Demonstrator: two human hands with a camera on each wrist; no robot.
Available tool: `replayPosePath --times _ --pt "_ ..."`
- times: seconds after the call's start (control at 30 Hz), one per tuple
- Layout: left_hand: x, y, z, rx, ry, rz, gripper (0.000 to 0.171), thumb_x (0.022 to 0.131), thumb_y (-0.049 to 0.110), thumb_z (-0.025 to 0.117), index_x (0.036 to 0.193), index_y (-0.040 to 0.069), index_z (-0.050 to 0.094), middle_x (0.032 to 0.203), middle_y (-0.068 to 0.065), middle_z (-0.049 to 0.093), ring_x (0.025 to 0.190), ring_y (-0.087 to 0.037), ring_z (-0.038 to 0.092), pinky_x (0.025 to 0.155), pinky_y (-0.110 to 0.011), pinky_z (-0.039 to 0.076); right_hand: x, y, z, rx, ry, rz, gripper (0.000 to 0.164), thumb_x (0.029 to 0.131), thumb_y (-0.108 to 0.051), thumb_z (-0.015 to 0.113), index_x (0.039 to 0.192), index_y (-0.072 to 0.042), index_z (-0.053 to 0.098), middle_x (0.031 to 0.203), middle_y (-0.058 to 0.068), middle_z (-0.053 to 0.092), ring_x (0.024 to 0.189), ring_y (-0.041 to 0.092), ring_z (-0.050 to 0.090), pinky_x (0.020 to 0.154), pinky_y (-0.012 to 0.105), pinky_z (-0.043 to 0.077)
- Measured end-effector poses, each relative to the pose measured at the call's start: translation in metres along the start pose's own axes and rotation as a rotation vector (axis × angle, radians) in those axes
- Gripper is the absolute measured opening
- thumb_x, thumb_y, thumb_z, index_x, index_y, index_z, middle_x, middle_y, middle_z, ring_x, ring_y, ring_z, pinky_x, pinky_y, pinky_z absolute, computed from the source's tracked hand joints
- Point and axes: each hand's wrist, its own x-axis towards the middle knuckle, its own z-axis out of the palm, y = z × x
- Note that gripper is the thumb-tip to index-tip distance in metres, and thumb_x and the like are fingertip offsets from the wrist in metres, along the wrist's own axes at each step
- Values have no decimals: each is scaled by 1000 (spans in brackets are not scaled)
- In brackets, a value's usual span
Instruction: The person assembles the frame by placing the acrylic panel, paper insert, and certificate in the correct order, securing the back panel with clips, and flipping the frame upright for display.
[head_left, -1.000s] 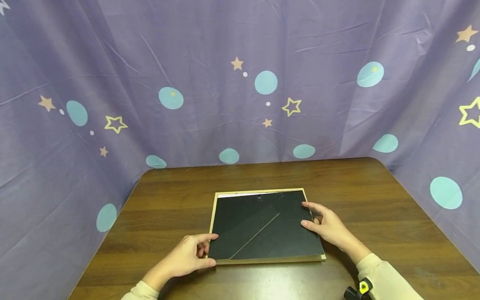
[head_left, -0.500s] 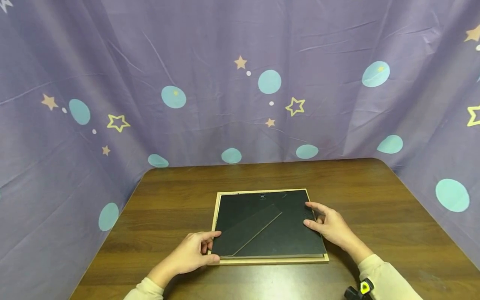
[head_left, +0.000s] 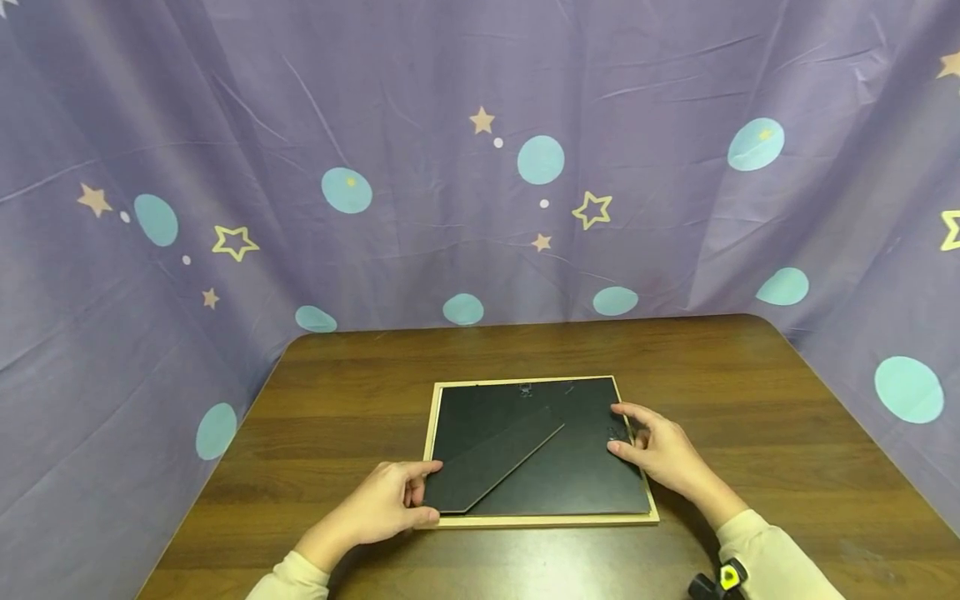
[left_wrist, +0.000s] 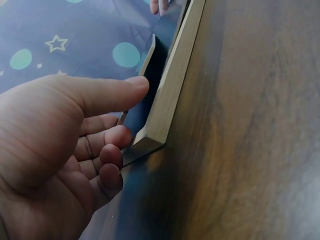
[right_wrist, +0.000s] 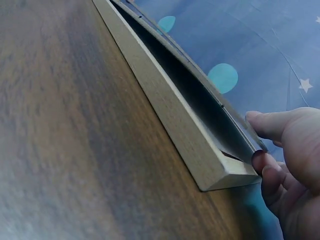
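Observation:
A picture frame (head_left: pixel 547 521) of pale wood lies on the table, its back up. Over its opening is a black backing board (head_left: pixel 577 479) with a slanted stand leg (head_left: pixel 487 462). My left hand (head_left: pixel 375 507) holds the board at the near left corner, between thumb and fingers. At the right edge, my right hand (head_left: pixel 663 450) pinches the board, thumb on top and fingers curled at the rim. In the right wrist view the board's edge (right_wrist: pixel 192 65) stands a little above the wooden rail (right_wrist: pixel 160 100), leaving a dark gap. What lies beneath the board is hidden.
The brown wooden table (head_left: pixel 360 392) extends around the frame on all sides. Behind it and at both sides hangs a purple curtain (head_left: pixel 420 242) with stars and dots. A black and yellow device (head_left: pixel 723 577) is at the right sleeve.
The board has shifted away from me and its near edge has sunk lower. The frame's near rail now shows, and the white strip at the far edge is covered. Both hands keep their holds.

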Motion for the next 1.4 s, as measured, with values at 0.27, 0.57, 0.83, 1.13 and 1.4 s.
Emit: replayPosePath --times 0.27,0.57,0.83,1.13,1.4 --pt "0 0 4 14 -2 -17 65 78 22 81 131 -5 54 65 11 49 52 3 39 50 -18 39 -1 -1 0 -144 35 -107 51 83 -33 76 127 -9 63 123 17 62 54 2 45 59 28 47" --pt "-1 -1 5 19 15 -17 63 77 22 81 129 -2 55 66 12 50 53 3 40 50 -18 40 -4 2 2 -223 9 -143 51 88 -36 70 129 -7 61 141 17 47 91 23 63 75 37 49" --pt "-1 -4 4 13 10 -2 63 79 28 81 128 -2 56 68 9 52 54 3 42 51 -18 42 -4 4 2 -228 -22 -135 60 85 -43 71 135 -11 57 147 16 39 85 15 56 78 41 47" --pt "3 -5 6 208 180 -9 67 79 48 75 133 12 57 120 -1 52 103 -16 51 81 -35 49 -6 6 0 -279 -61 -123 68 84 -52 68 136 -9 55 149 15 36 125 39 47 91 57 44" --pt "8 -11 9 219 71 -88 82 77 60 70 142 14 49 150 -21 30 136 -40 26 96 -64 38 -4 8 -1 -254 -98 -126 70 83 -51 69 138 -10 53 152 13 33 121 34 50 93 53 44"
